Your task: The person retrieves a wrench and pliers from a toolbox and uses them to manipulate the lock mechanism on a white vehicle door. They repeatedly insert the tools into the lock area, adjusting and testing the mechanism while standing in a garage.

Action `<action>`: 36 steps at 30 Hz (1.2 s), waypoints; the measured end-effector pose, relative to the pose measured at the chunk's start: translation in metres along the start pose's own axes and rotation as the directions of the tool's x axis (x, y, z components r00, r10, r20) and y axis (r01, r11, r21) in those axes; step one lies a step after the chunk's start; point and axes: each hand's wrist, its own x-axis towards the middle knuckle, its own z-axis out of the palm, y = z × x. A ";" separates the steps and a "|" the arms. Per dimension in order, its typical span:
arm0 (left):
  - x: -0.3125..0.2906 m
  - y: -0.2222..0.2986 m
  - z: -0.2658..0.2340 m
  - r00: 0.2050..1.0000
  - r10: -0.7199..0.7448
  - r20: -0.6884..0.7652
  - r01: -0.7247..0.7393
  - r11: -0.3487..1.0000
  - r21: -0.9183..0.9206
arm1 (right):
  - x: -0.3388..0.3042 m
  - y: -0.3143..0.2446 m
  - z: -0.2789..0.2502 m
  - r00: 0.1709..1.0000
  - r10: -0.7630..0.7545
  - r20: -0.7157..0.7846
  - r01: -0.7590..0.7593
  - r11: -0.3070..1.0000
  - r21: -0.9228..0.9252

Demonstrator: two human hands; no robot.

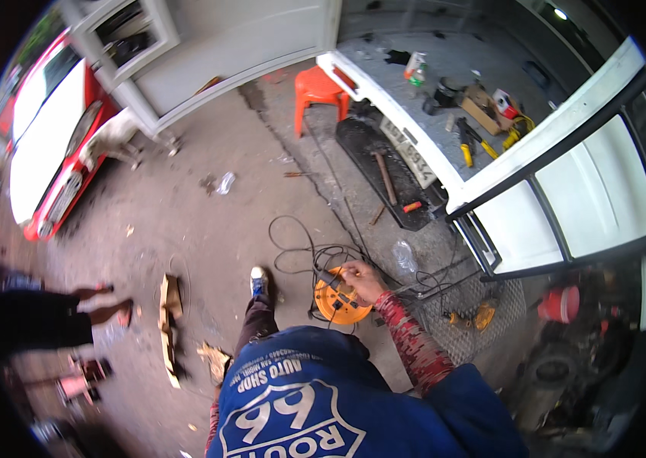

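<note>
My right hand (365,282), in a red camouflage-patterned sleeve, is over a round orange cable reel (346,311) on the ground. Its fingers are closed at a black cylindrical piece (329,278) above the reel's face. Whether this piece is a plug or a handle, I cannot tell. Dark sockets show on the reel's face, and loops of black cable (290,263) spread out beyond it and to its left. Of my left arm only a bit of patterned sleeve (213,418) shows at my side; the hand is hidden.
A white vehicle's open rear (445,156) stands ahead right, with pliers (476,143) inside. A hammer (385,177) lies on its black bumper. An orange stool (318,91), a yellow power tool (485,314) and torn cardboard (168,336) are around. A person (33,319), a dog (121,136) and a red car (56,145) are left.
</note>
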 end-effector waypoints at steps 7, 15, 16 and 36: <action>0.170 0.204 -0.159 0.990 -0.118 0.081 0.100 0.975 0.200 | 0.002 -0.088 -0.055 0.785 -0.070 -0.616 0.182 0.976 0.121; 0.303 0.564 -0.081 0.946 0.260 0.192 -0.266 0.964 0.008 | 0.034 -0.118 -0.046 0.710 0.103 -0.697 -0.215 0.974 -0.076; 0.298 0.596 -0.047 0.926 0.288 0.246 -0.302 0.953 0.019 | 0.052 -0.119 -0.041 0.741 0.180 -0.647 -0.237 0.972 -0.001; 0.314 0.923 0.345 0.816 0.071 0.573 -0.466 0.667 0.581 | 0.310 -0.068 -0.404 0.383 0.199 -0.902 -0.353 0.934 0.056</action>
